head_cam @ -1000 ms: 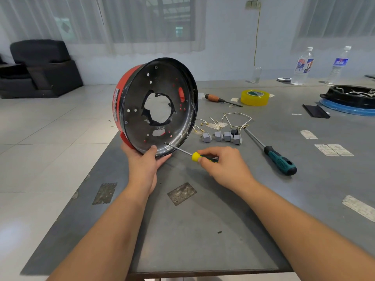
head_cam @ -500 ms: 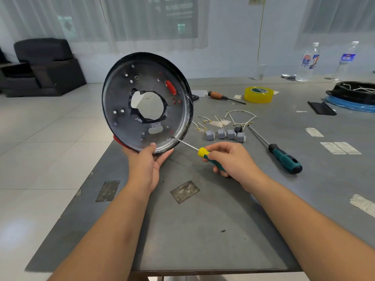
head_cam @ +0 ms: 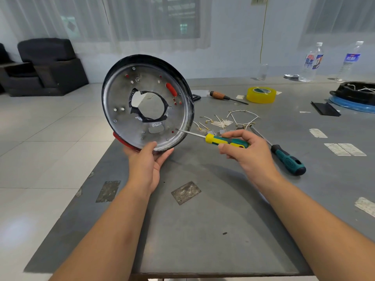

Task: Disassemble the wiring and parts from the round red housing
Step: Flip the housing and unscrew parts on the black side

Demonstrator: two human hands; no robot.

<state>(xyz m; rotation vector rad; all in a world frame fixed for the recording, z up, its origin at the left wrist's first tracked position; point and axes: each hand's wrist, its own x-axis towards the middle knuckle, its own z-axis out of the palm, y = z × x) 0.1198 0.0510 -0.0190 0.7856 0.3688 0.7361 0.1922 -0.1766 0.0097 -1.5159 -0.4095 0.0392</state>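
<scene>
Since a second ago the red housing (head_cam: 146, 102) has tipped to face the camera. Left hand (head_cam: 149, 159) grips its lower rim above the grey table (head_cam: 203, 230); right hand (head_cam: 246, 151) pinches the small screwdriver (head_cam: 226, 140), shaft pointing left, tip at a lower-right screw. Removed wiring (head_cam: 233, 122) lies behind; tiled room.

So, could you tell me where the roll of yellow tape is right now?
The roll of yellow tape lies on the table's far right side, beside the wooden-handled screwdriver.
</scene>
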